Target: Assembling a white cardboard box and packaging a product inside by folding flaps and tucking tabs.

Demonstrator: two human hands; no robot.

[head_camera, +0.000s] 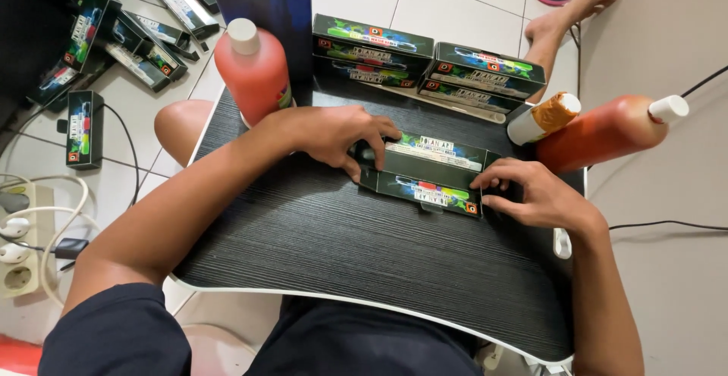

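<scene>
Lengthwise, both hands' fingers (364, 165) pinch a slim black box (425, 173).

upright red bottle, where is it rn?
Head view: the red bottle stands upright at the far left corner of the black lap table, just beyond the left hand, left of the stacked boxes.

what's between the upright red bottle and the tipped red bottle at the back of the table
Two stacks of dark boxes sit between the upright bottle and the tipped bottle, in the head view.
</scene>
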